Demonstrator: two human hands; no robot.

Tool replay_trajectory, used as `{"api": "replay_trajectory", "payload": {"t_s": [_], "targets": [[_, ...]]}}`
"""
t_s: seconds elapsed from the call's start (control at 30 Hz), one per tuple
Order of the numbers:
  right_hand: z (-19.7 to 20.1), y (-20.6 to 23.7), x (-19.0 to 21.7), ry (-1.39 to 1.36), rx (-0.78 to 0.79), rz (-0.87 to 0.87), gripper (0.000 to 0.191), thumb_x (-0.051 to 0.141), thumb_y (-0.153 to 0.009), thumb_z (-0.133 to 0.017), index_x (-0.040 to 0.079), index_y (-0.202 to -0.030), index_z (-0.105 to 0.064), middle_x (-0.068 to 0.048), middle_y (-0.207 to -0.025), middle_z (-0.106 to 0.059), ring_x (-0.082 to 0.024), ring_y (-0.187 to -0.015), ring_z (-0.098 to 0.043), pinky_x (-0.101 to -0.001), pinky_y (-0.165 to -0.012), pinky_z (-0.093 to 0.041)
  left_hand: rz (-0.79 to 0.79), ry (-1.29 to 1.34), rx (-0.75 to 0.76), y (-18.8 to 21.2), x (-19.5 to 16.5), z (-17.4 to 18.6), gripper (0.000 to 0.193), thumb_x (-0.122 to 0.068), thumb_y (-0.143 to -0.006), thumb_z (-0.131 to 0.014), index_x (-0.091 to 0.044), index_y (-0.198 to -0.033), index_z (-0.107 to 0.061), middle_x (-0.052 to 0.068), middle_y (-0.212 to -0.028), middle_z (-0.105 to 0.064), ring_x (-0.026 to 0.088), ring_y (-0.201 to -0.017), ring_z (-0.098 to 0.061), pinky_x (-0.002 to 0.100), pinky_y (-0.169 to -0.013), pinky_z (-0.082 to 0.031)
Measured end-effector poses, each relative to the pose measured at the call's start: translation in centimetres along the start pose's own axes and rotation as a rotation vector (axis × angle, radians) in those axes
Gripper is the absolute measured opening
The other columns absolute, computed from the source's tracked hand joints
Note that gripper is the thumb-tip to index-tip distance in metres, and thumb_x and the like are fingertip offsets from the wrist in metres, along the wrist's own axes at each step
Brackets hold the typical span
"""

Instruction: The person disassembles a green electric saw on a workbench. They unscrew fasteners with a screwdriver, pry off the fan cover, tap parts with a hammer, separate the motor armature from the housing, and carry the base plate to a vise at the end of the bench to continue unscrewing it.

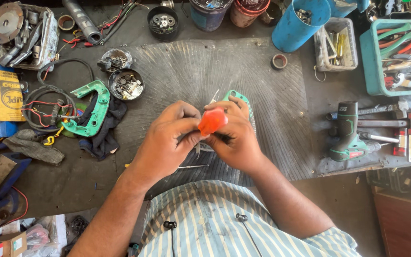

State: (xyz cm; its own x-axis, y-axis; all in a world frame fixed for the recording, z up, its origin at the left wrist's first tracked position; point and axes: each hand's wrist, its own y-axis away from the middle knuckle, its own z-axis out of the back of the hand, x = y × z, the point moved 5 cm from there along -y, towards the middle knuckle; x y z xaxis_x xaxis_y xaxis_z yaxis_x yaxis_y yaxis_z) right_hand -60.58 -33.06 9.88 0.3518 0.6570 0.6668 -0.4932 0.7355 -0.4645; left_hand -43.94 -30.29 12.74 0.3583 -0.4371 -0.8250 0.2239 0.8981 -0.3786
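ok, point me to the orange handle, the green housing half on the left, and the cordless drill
orange handle (212,120), head view, on its rounded end between both hands.
green housing half (92,111), head view, on its curved right edge.
cordless drill (347,131), head view, on its dark grip.

A: Colours near the middle?
B: Orange screwdriver handle (212,120), green housing half (241,100) behind it.
A: Elsewhere?
B: Blue cup (297,26) at one o'clock; blue-and-white striped shirt (215,223) at six.

Orange-handled screwdriver (212,120), handle end toward the viewer, gripped where both hands meet above the ribbed black mat. Behind it, a green plastic tool-housing piece (240,99) is held upright, its curved upper edge showing past the fingers.
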Motion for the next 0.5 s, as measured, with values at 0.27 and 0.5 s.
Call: {"api": "replay_trajectory", "payload": {"t_s": [0.27,0.5], "targets": [[-0.7,0.1,0.3,0.016,-0.154,-0.099,0.032,0.016,-0.075,-0.088,0.012,-0.1,-0.07,-0.004,-0.11,-0.07,-0.026,-0.113,-0.065,-0.0476,-0.114,-0.038,0.12,-0.022,-0.155,-0.4,-0.1,-0.4,0.033,-0.014,-0.08,-0.088,-0.003,-0.084,-0.058,0.007,-0.089,-0.059,0.019,-0.076,-0.066,0.032,-0.068,-0.054],[-0.5,-0.4,0.3,0.041,-0.006,-0.051,0.024,0.013,-0.081,-0.083,0.012,-0.102,-0.073,-0.004,-0.108,-0.072,-0.028,-0.119,-0.062,-0.0537,-0.117,-0.031,-0.073,-0.038,0.028,-0.9,-0.5,0.9,0.022,-0.019,-0.095,-0.074,-0.005,-0.11,-0.067,0.006,-0.111,-0.072,0.023,-0.101,-0.068,0.037,-0.09,-0.046]]}}
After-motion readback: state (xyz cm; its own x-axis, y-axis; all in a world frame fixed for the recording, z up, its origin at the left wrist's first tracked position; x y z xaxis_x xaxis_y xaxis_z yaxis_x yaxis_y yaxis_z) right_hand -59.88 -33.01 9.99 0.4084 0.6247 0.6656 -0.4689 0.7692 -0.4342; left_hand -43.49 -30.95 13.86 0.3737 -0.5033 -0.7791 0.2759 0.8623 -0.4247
